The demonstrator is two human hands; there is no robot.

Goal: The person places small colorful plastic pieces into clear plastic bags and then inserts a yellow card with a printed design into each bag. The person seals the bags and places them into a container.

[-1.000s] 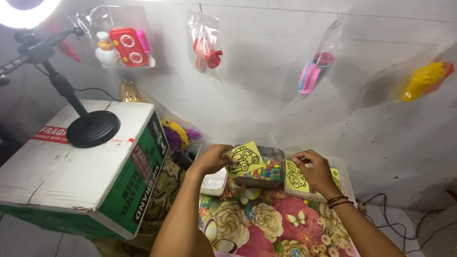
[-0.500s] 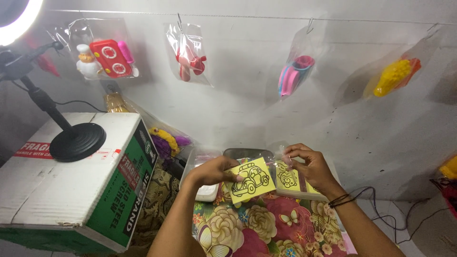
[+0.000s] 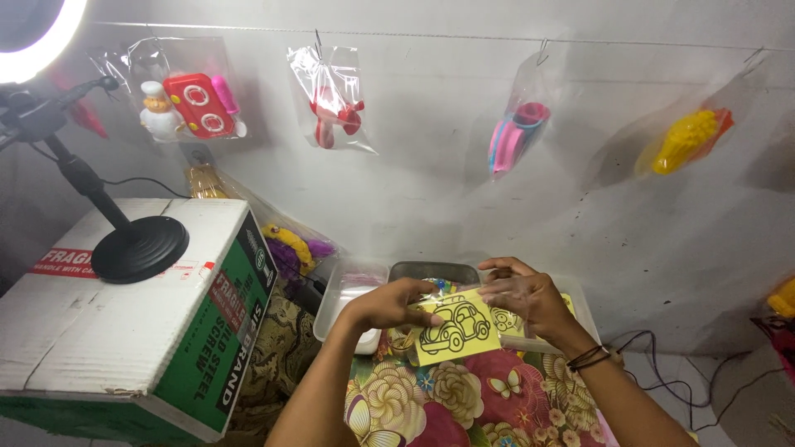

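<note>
Both hands pinch a yellow card (image 3: 455,329) with a car drawing, the left hand (image 3: 389,304) on its left edge, the right hand (image 3: 523,295) on its top, above the floral cloth (image 3: 447,397).

Small home selling or filming corner, likely toy stall setup. Bare grey wall (image 3: 431,190); line strung across it with bagged plastic toys (image 3: 331,99) clipped on. Ring light (image 3: 29,37) on stand, base resting on cardboard carton (image 3: 99,331). Flowered cloth (image 3: 447,397) covers table; clear plastic tubs (image 3: 348,290) at back.
</note>
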